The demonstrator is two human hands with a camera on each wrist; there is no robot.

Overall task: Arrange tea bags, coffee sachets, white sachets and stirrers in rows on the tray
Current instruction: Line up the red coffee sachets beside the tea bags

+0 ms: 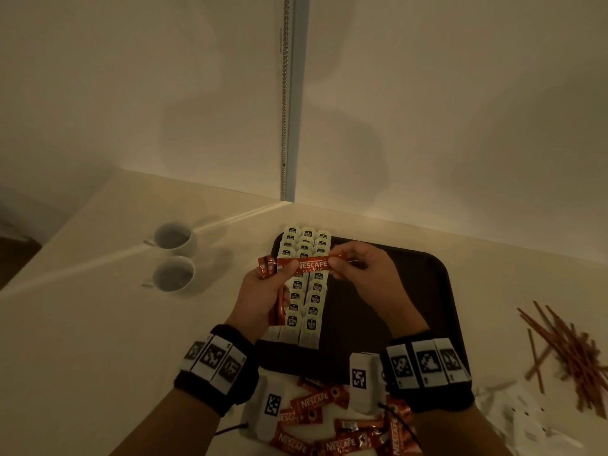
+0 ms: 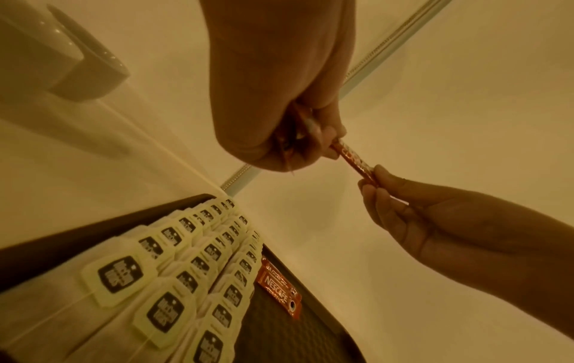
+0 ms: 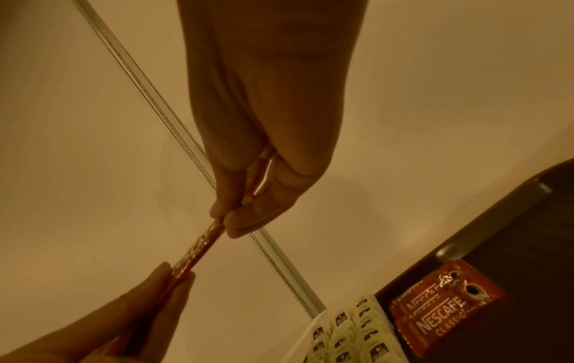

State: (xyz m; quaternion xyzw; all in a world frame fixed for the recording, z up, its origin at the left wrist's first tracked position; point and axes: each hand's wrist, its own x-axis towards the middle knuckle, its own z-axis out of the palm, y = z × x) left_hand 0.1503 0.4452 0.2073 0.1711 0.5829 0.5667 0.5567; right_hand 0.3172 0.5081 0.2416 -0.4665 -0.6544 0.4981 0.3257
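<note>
Overhead, both hands met above the dark rectangular plastic tray. Left hand gripped a bundle of red Nescafé coffee sachets, fingers curled round them. Right hand pinched the right end of one red Nescafé sachet between thumb and fingertips; that sachet was stretched level between the two hands, its left end under the left thumb.

On the tray's left part lay three overlapping rows of pale tea bags with dark labels. Just beside them, on the tray, lay a pair of red coffee sachets, seen only from the wrists.

Loose red coffee sachets sat on the cream countertop near the tray's front edge. Brown wooden stirrers lay heaped to the right, white paper sachets scattered near them. Two white cups stood left of the tray.
</note>
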